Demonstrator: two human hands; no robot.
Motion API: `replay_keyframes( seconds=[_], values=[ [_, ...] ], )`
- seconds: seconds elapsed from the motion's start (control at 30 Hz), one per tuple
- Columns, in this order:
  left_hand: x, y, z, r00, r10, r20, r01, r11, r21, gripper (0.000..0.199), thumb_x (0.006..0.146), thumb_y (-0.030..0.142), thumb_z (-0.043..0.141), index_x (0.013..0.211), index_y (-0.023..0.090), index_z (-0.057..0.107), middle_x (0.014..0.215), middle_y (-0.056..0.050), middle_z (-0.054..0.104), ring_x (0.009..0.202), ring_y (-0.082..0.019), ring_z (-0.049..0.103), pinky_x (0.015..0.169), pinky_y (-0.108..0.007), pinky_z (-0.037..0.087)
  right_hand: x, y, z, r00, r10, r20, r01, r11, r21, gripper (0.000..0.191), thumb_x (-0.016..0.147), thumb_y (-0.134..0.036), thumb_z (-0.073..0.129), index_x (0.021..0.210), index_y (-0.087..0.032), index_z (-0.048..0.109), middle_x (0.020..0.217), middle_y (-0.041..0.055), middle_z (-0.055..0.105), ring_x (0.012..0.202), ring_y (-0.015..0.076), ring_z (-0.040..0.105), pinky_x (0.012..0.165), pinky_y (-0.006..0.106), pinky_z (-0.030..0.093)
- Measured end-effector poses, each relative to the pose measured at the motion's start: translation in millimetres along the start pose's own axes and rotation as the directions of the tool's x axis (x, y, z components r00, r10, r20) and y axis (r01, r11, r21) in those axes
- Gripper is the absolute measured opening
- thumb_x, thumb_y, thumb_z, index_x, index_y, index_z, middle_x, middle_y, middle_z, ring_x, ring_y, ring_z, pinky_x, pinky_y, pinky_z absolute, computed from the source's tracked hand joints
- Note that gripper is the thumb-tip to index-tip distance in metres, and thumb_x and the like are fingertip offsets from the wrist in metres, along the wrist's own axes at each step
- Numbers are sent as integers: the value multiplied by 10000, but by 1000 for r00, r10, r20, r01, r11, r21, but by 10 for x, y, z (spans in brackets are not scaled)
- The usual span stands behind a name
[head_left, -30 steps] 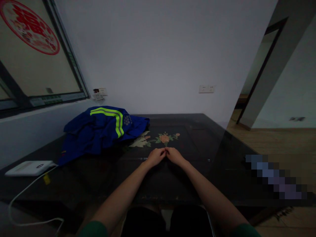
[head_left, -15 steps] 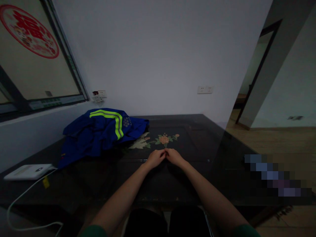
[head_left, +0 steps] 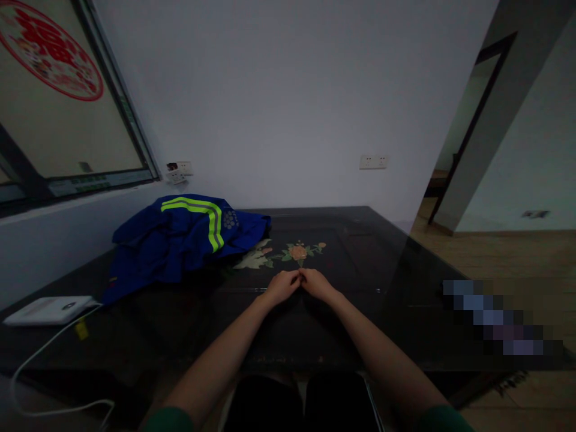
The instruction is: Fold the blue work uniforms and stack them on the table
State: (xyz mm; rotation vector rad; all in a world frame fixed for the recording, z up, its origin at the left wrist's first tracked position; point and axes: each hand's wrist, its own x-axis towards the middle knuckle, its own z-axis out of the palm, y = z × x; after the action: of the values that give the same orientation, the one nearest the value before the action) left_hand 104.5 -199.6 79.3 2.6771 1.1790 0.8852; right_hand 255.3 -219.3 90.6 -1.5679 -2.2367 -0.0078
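My left hand (head_left: 283, 287) and my right hand (head_left: 317, 284) meet at the middle of the dark table (head_left: 342, 336), knuckles up. Their fingers are curled inward, and the fingertip sides touch each other. The undersides are hidden, so I cannot make out whether anything small is between them. Just beyond my hands, the tabletop shows a pink flower design (head_left: 297, 252) with green leaves. To the left lies a crumpled blue jacket (head_left: 166, 240) with a yellow-green reflective stripe; neither hand touches it.
A white device (head_left: 47, 312) with a white cable (head_left: 27, 360) lies at the table's left edge. On the right edge is a pixelated object (head_left: 490, 318). Wall sockets (head_left: 373, 162) sit above the far edge. A window (head_left: 67, 120) with a red round sticker is at the left.
The view has shifted very slightly. My hands stay together in the same place on the table, and the jacket and device have not moved.
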Motion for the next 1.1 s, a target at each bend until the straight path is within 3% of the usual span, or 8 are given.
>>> replay_keyframes(
  seconds=[1.1],
  values=[
    [-35, 59, -43, 1000, -6, 10, 6, 1000, 8, 237, 907, 258, 443, 913, 197, 672, 822, -44, 702, 708, -174, 627, 597, -228, 361, -2, -16, -10, 1000, 1, 22, 0, 999, -44, 284, 853, -120, 448, 1081, -147, 615, 1075, 133, 684, 998, 225, 637, 763, 271, 398]
  ],
)
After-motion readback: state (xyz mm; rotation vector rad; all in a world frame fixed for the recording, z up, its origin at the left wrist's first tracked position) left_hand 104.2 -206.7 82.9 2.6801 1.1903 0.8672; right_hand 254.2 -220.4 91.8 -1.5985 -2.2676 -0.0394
